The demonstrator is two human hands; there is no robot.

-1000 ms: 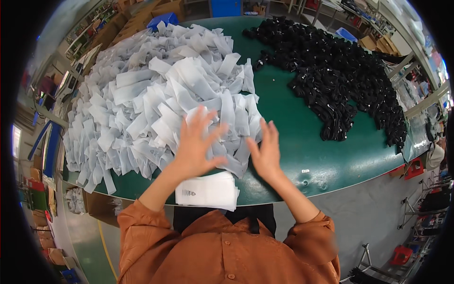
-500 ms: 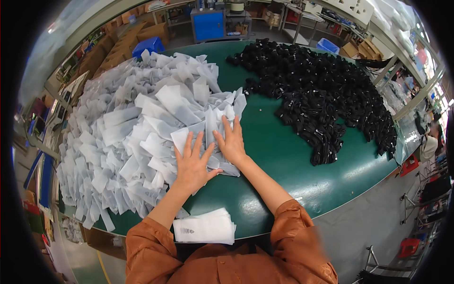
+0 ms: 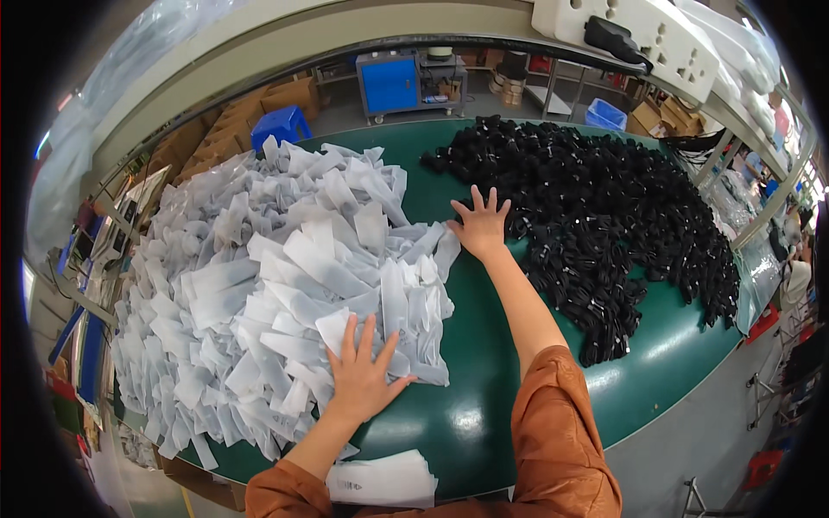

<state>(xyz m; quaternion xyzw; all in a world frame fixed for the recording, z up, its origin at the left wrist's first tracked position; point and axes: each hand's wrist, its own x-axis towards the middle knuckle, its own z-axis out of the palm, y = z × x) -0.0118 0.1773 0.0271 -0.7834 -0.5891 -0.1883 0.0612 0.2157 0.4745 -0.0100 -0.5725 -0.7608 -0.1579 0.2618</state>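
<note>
A large heap of translucent white pouches (image 3: 216, 285) covers the left half of the green table (image 3: 509, 423). My left hand (image 3: 363, 380) lies with spread fingers on the near right part of this heap. Farther out, my right hand (image 3: 482, 229) is stretched over the table, fingers apart, with its thumb side at the heap's far right edge. Just beyond and right of it lies a wide pile of black bundles (image 3: 596, 198) that look like coiled cables. Neither hand grips anything. A flat stack of white pouches (image 3: 384, 479) lies at the near table edge.
A shelf beam with a white power strip (image 3: 648, 43) crosses above the far side. Beyond the table stand a blue stool (image 3: 281, 126), a blue-doored cabinet (image 3: 389, 85), cardboard boxes (image 3: 289, 97) and a blue bin (image 3: 605, 114). Red stools are on the floor at right.
My right hand has left the near right side of the pouch heap and reached forward and right. The left hand stays on the heap. The view has tilted up.
</note>
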